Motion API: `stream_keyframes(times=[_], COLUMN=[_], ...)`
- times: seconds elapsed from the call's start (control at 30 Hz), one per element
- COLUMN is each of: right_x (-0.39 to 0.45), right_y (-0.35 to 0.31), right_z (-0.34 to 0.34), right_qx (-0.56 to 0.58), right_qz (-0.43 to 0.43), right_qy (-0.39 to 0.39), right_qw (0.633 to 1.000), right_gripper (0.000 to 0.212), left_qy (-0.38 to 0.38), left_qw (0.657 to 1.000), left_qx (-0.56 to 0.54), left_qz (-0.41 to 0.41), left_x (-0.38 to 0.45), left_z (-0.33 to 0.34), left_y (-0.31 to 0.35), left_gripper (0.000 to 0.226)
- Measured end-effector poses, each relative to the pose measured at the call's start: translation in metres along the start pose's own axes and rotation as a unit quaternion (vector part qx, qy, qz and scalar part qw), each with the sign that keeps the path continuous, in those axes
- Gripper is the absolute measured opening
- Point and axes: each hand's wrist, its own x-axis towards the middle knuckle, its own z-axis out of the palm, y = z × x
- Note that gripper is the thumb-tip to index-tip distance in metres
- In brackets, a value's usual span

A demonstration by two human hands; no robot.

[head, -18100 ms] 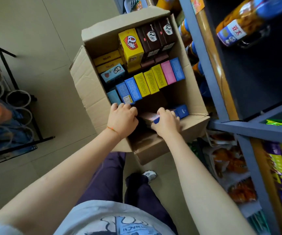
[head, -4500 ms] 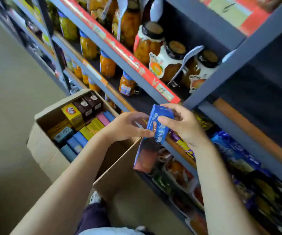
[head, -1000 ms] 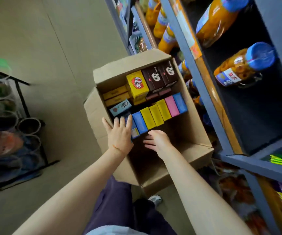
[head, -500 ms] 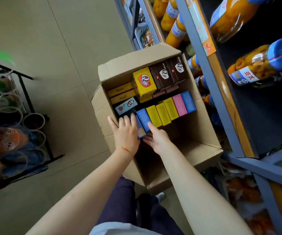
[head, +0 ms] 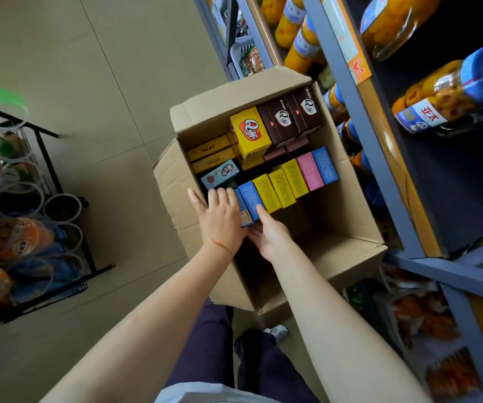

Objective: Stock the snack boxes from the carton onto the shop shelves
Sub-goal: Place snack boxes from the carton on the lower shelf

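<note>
The near right part of the carton point(head: 347, 251) is bare cardboard floor, open from above, and a hand can drop straight in there. Its far half is packed: a row of upright boxes point(head: 289, 181) runs across the middle, with the yellow box point(head: 250, 135) and the brown boxes point(head: 292, 116) standing taller behind. The left hand point(head: 222, 219) and the right hand point(head: 272, 237) crowd the row's left end. On the right the grey shelf post point(head: 374, 141) stands just beside the carton wall, its shelves filled with fruit jars point(head: 443, 94). To the left the tiled floor point(head: 103, 82) lies open as far as the wire rack point(head: 45, 205)
</note>
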Motion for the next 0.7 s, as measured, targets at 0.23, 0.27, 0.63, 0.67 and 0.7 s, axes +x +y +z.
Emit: stream_keyframes(times=[0.23,0.27,0.63,0.67,0.7], right_x=[-0.004,-0.005,-0.077,-0.091,-0.106], right_y=[0.004,0.004,-0.018,-0.022,-0.027], right_z=[0.001,0.0,-0.019,-0.026,-0.033], right_qx=[0.059,0.072,0.149,0.157,0.169], right_qz=[0.01,0.02,0.012,-0.009,-0.03], right_qy=[-0.054,-0.053,-0.053,-0.072,-0.093], right_qw=[0.997,0.996,0.987,0.985,0.981], right_gripper=[0.067,0.072,0.067,0.061,0.058], left_qy=[0.092,0.106,0.158,0.144,0.115], left_qw=[0.99,0.984,0.791,0.772,0.747], left_qx=[-0.108,-0.142,-0.591,-0.619,-0.655], left_qz=[0.016,0.023,0.01,0.002,-0.013], left_x=[0.008,0.006,-0.033,-0.036,-0.039], left_z=[-0.013,-0.017,-0.122,-0.135,-0.147], left_y=[-0.023,-0.027,-0.012,-0.007,0.0], left_gripper=[0.084,0.086,0.078,0.071,0.063])
